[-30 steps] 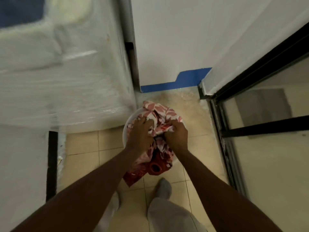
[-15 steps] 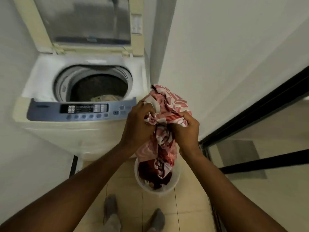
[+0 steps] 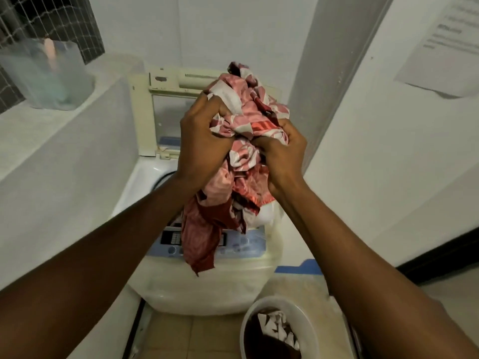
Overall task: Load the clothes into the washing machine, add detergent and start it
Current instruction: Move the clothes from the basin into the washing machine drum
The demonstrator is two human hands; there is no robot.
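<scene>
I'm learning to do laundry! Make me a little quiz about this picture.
1. True or false: the washing machine lid is closed.
2. What holds the red and pink clothes? A) left hand only B) both hands C) right hand only
3. Fill in: more laundry waits in the white ____ on the floor.

Key: 1. False, the lid stands open. 2. B. 3. Bucket.
</scene>
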